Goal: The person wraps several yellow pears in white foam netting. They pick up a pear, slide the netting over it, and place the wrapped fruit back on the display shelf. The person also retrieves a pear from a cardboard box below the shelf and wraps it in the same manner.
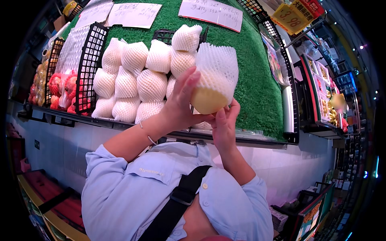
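Both my hands hold a yellow, round fruit (208,101) partly covered by a white foam net sleeve (219,64), in front of a display stand. My left hand (181,101) is on the fruit's left side, thumb under it and fingers up along the net. My right hand (224,125) touches the lower right side of the fruit with its fingertips. The fruit's lower end shows bare below the net. Left of it, fruits in white foam nets (151,86) are stacked in rows on the stand, some partly hidden behind my left hand.
Green artificial turf (256,102) covers the stand. A black plastic lattice divider (91,69) separates the stacks from fruits in red nets (71,87). Handwritten cards (211,13) lie at the back. A roll of clear film (288,110) lies along the right edge; a person stands far right.
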`<control>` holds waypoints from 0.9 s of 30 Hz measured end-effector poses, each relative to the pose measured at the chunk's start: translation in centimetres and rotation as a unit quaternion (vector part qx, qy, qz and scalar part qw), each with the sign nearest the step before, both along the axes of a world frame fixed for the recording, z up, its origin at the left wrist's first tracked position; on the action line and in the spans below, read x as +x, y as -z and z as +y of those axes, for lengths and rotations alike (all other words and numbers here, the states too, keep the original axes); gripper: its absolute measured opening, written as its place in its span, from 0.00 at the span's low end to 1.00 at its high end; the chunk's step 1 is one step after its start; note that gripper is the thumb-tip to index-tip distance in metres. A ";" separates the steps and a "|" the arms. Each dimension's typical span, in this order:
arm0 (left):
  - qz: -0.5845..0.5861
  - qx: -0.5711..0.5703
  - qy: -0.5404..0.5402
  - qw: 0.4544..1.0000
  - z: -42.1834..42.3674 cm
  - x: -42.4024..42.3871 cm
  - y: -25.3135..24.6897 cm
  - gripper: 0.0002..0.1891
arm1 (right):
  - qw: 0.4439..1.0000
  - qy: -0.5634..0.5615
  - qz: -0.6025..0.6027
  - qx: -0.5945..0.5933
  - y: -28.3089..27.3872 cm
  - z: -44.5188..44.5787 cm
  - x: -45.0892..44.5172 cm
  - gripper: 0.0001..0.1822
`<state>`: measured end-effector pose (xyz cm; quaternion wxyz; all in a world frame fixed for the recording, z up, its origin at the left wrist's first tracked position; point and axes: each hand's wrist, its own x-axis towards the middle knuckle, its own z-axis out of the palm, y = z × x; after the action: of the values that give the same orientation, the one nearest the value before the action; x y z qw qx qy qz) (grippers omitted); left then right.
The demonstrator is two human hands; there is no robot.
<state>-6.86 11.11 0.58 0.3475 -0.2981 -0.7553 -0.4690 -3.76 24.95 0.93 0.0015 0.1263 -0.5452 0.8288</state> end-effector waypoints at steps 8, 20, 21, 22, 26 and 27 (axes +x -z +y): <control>-0.056 -0.006 0.023 0.998 -0.5 0.9 -1.1 0.49 | 0.902 0.236 0.235 0.276 -0.5 1.6 -2.4 0.15; -0.079 0.045 -0.010 0.996 -0.5 1.3 -0.5 0.51 | 0.764 0.193 0.500 0.361 -2.8 -1.0 -0.3 0.04; -0.073 0.026 -0.023 0.997 -0.7 1.0 -0.2 0.51 | 0.777 0.176 0.490 0.354 -2.6 -1.5 0.0 0.05; -0.066 0.008 -0.035 0.997 -1.0 0.8 0.0 0.51 | 0.791 0.163 0.472 0.354 -2.5 -1.3 -0.1 0.05; -0.117 0.079 -0.027 0.990 -1.4 1.2 -0.4 0.50 | 0.948 0.106 0.220 0.206 1.1 -0.3 -0.9 0.11; -0.136 0.111 -0.019 0.984 -1.5 1.2 -0.5 0.49 | 0.983 0.085 0.105 0.127 1.6 -0.3 -1.1 0.14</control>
<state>-5.64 9.66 1.08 0.2814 -0.1767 -0.7440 -0.5796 -4.82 24.62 -0.71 0.1130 0.1647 -0.6516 0.7318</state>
